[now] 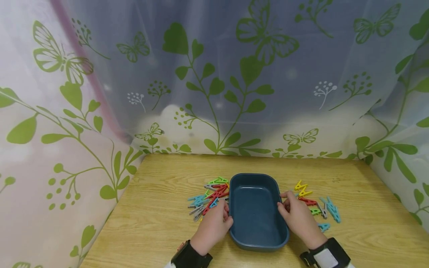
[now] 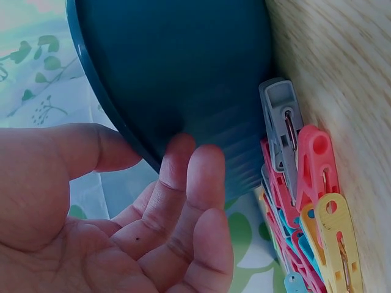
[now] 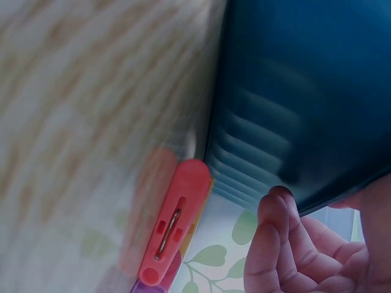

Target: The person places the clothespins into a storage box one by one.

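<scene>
A dark blue rectangular plastic basin [image 1: 256, 214] stands on the table with nothing in it. My left hand [image 1: 213, 226] holds its left rim, thumb on the edge and fingers against the outer wall, as the left wrist view shows. On the opposite side my right hand [image 1: 299, 219] grips the right rim in the same way. Clothespins in several colours lie on both sides. In the left wrist view a grey clothespin [image 2: 281, 125] and a red clothespin [image 2: 317, 162] lie close to the basin's wall. A red clothespin [image 3: 175, 223] appears beside it in the right wrist view.
The wooden table [image 1: 161, 178] ends at the back against a curtain [image 1: 214, 93] printed with green leaves and butterflies, which also hangs at both sides. Yellow clothespins [image 1: 305, 192] and a light blue clothespin [image 1: 333, 212] lie right of the basin.
</scene>
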`<state>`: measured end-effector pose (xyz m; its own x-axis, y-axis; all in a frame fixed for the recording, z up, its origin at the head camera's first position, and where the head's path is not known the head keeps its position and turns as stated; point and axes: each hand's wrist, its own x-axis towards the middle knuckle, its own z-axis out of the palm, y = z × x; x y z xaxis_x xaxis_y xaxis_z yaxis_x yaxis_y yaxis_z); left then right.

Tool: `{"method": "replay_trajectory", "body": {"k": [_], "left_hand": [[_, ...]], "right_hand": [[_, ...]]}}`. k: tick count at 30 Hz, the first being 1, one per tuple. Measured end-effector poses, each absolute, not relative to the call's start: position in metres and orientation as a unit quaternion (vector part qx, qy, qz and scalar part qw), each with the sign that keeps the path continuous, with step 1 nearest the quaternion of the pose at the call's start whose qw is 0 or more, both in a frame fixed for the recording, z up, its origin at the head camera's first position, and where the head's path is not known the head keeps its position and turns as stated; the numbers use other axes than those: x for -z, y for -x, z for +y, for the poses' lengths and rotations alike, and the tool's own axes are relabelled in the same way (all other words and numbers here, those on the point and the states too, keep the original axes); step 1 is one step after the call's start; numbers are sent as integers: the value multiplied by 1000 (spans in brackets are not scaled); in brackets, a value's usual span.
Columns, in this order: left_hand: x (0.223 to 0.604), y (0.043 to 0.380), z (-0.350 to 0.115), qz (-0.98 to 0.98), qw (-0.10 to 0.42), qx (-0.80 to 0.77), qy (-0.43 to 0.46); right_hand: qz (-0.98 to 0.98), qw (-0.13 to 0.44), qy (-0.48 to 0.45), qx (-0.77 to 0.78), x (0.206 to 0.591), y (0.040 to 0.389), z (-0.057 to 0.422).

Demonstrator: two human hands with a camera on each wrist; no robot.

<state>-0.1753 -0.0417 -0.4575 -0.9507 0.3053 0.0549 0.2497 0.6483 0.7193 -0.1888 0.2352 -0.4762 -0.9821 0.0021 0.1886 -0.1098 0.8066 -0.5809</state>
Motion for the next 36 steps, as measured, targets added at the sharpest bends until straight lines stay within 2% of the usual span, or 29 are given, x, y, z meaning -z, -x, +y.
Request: {"method": "replay_trajectory", "body": {"k": [8, 15, 22, 36], "left_hand": [[456, 177, -41, 905, 40, -395, -152], [460, 189, -35, 893, -4, -428, -139], [466, 203, -27, 882, -16, -462, -96], [475, 216, -19, 857, 4, -512, -49]], "right_hand": [[-945, 94, -31, -312, 477, 189, 236], [-944, 94, -30, -313, 477, 189, 236], [-944, 89, -27, -316, 477, 189, 235], [-943, 102, -33, -314, 478, 190, 236]]}}
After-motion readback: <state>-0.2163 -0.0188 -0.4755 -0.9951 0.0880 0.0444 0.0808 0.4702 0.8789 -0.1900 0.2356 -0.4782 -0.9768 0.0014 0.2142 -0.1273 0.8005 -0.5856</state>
